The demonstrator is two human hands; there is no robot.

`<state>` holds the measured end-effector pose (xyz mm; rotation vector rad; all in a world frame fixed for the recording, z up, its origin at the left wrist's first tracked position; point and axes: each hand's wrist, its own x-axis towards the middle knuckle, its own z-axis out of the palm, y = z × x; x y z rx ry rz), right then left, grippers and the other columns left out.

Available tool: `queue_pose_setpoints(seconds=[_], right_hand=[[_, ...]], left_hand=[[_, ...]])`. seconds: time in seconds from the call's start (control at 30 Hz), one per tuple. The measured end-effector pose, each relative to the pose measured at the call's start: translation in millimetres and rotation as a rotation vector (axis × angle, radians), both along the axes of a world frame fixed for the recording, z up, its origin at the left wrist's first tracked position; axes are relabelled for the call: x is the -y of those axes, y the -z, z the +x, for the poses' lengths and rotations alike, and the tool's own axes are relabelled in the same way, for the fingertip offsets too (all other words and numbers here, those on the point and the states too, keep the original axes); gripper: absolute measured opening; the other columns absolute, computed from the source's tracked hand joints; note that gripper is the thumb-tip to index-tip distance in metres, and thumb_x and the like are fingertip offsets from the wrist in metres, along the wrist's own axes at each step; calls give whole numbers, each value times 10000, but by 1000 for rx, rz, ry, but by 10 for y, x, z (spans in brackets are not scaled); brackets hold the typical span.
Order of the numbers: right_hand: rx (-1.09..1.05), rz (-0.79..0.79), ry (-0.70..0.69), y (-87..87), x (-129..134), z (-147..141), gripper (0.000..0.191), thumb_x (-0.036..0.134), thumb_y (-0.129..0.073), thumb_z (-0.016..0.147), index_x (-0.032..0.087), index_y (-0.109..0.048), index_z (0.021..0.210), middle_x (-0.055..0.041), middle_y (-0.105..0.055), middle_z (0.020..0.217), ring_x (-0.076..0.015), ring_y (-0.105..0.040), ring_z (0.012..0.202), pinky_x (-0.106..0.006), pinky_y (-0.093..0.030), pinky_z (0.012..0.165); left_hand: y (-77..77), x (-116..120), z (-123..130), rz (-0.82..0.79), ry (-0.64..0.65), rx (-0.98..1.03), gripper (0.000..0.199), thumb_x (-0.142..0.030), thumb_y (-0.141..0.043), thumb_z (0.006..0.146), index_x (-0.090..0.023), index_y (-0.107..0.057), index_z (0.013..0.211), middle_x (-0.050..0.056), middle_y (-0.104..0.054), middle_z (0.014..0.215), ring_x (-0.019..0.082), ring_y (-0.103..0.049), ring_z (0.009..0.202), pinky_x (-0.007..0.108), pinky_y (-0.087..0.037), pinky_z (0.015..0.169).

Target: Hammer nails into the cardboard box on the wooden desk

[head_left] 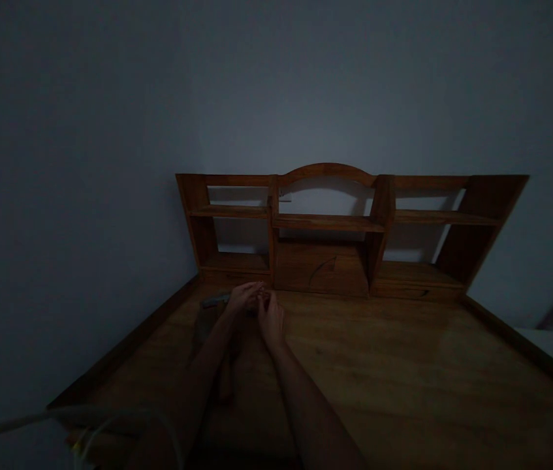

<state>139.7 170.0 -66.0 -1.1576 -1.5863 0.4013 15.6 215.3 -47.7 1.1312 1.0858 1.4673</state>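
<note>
My left hand (241, 298) and my right hand (271, 320) meet over the wooden surface, close to the front of the shelf unit. Their fingers are bent and pinched together around something small and brownish, too dark to name. Left of my left hand lies a dark, soft-looking item (204, 323), partly covered by my forearm. A narrow brown strip (226, 382) lies between my forearms; its kind does not show in this dim light.
A wooden shelf unit (328, 223) with open compartments stands at the back against a pale wall (335, 85). Raised edges border the wooden surface (379, 365) on both sides. A light cable (16, 425) crosses the lower left, out of focus.
</note>
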Motion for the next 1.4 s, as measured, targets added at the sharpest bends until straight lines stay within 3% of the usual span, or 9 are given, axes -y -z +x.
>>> queue_pose_setpoints(seconds=[0.3,0.53,0.73,0.97,1.13,1.4], right_hand=[[-32,-31,-1,39,-21,85,253,271,-384,965,186,-621,987,-82,-698,901,-178,-648,789,-253,-438,713],[-84,-54,-2,63,-51,92,150,256,-486,907,191,-604,842,-34,-677,753,-151,-620,664,-225,-422,626],[-110,-65,6,85,-67,81,142,262,-492,897,191,-602,843,-33,-681,758,-152,-618,663,-226,-411,609],[-107,-84,32,133,-100,79,220,330,-466,913,184,-618,851,-46,-680,761,-165,-618,667,-240,-418,617],[-96,-88,52,113,-79,88,201,274,-454,909,170,-625,886,-78,-692,824,-182,-629,717,-258,-421,657],[-89,-110,47,103,-76,81,209,239,-436,906,177,-632,867,-65,-693,785,-170,-626,693,-244,-417,637]], left_hand=[[143,-83,-52,-88,105,10,441,-404,-839,568,-123,-735,892,93,-732,900,172,-669,778,280,-526,753],[154,-17,-34,-91,78,30,413,-352,-857,542,-128,-731,866,86,-735,894,176,-676,777,305,-530,786],[117,-16,-28,-96,66,-6,323,-336,-819,617,-130,-724,847,103,-740,912,222,-681,865,342,-536,837],[146,-59,-43,-62,114,52,350,-337,-813,630,-124,-727,894,121,-723,1021,206,-677,895,331,-525,879],[111,-30,-12,-74,121,65,293,-292,-803,662,-137,-729,899,131,-717,1038,207,-678,886,338,-533,856],[149,-49,-35,-46,128,47,410,-369,-814,632,-116,-718,940,120,-717,1006,177,-663,818,288,-531,764]])
